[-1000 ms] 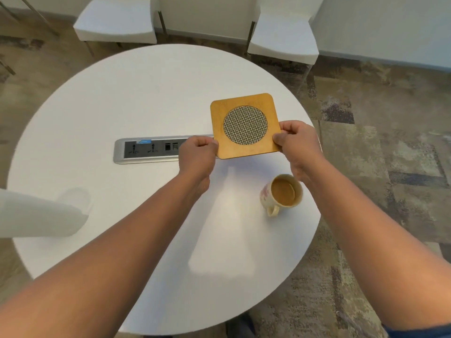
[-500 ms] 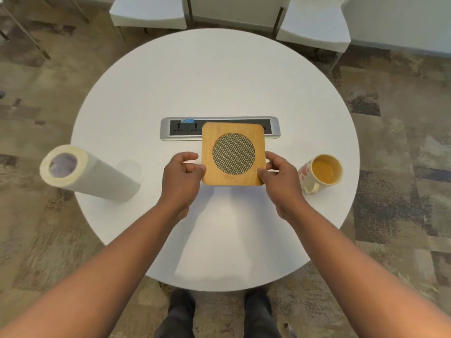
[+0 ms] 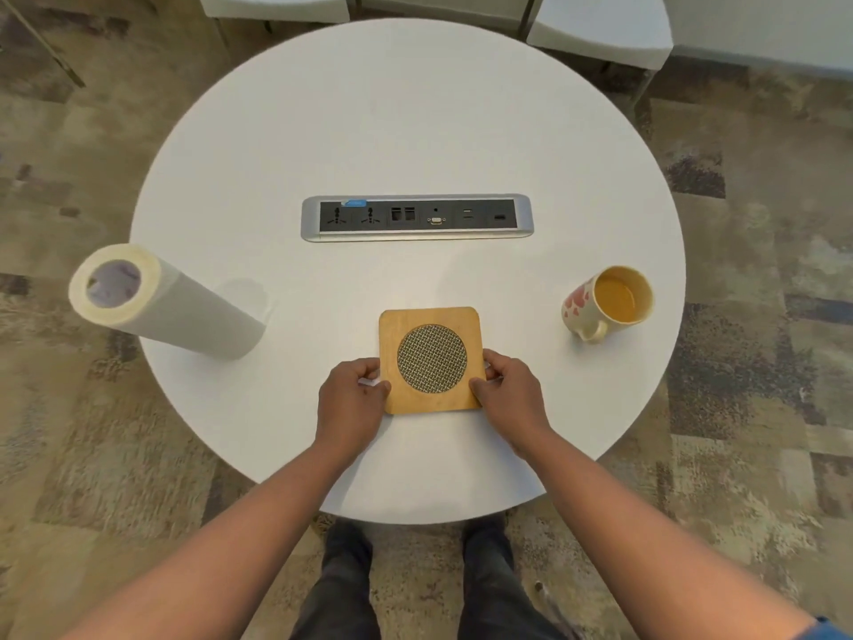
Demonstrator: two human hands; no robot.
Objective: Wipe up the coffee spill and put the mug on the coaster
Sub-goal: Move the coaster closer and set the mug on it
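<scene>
Brought nearer the body since the earlier frame: coaster (image 3: 431,360), formerly overlapping the socket strip, now well short of it at the near middle of the table (image 3: 415,108). Left hand (image 3: 351,404) pinching the coaster's near-left edge, fingers curled at the rim; right hand (image 3: 505,397) pinching the near-right edge likewise, thumb tip on the wooden face. Coaster appears flat on or just above the table; contact not confirmable from this view. Outward to the right: mug (image 3: 609,300) standing upright near the table's right rim, well apart from the coaster, holding tan liquid, handle turned toward the near side. Outward to the left: paper towel roll (image 3: 161,302) standing on the table, apparently untouched, no sheet torn off in view. Beyond the coaster: socket strip (image 3: 417,218) set into the table's middle. No coffee spill discernible anywhere on the white surface; either too faint to make out or not visible from this angle. Assessment: coaster placement under way or just finishing; wiping not evidenced, with no towel in either hand; mug not yet on the coaster. Remaining, by judgement: release of the coaster, tearing of a sheet, wiping of whatever spill exists, then transfer of the mug, kept level given the liquid inside.
</scene>
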